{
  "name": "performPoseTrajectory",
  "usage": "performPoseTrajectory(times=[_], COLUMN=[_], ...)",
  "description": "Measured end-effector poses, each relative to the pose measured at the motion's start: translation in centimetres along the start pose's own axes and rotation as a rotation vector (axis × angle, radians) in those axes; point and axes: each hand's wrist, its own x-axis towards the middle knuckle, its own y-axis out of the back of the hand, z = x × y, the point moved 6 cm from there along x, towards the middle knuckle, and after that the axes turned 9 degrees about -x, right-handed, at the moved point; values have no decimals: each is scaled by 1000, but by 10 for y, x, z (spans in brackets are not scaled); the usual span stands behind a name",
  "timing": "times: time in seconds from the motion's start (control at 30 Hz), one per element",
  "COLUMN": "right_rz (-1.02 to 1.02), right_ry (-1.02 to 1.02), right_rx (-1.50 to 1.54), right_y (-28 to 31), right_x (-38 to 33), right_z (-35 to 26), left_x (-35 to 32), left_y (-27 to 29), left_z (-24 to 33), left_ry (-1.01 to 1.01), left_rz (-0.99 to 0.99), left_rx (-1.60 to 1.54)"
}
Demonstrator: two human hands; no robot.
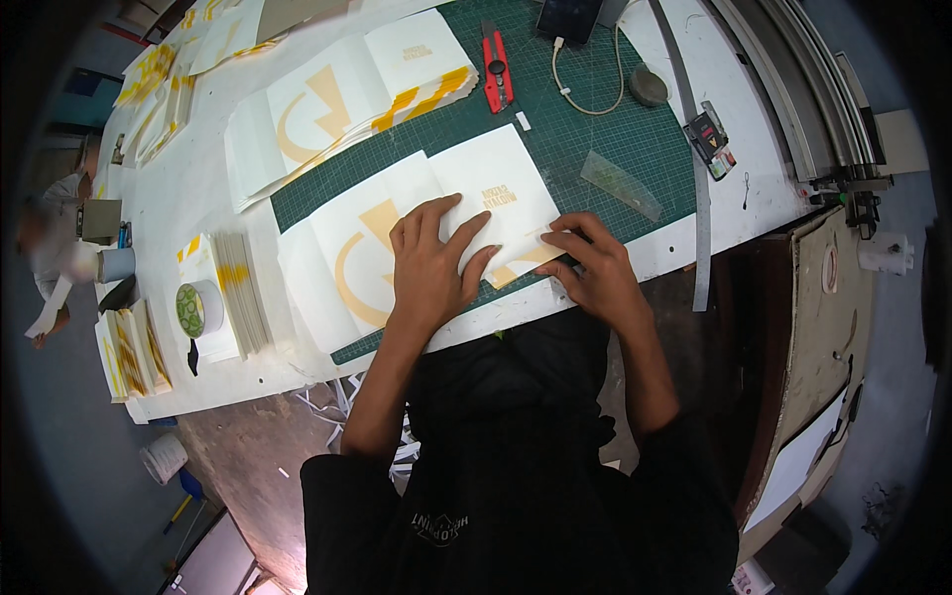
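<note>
The left hand [434, 268] rests on a white printed sheet [342, 238] with its fingers spread and bent. The right hand [598, 270] is half curled, thumb and fingertips at the sheet's near right corner; whether it pinches the paper, I cannot tell. The sheet lies creased into panels on a green cutting mat [630, 139] at the near edge of the white counter [169, 213], bearing a large pale-gold emblem, small gold lettering and a gold band. Beyond it lies a stack of matching sheets [347, 94], yellow along the edge, then a red cutter [498, 74]. White lettering marks the black shirt [496, 476].
</note>
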Motion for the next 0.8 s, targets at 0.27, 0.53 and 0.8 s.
performPoseTrajectory(times=[0.27, 0.53, 0.8], right_rz=[0, -29, -80], right_ry=[3, -69, -182], right_rx=[-37, 36, 71], right_y=[1, 0, 0], right_x=[2, 1, 5], right_z=[1, 5, 8], left_x=[0, -1, 0], left_y=[1, -1, 0], left_z=[0, -2, -1], left_ry=[-4, 20, 17], left_rz=[7, -23, -18], left_rx=[2, -16, -29])
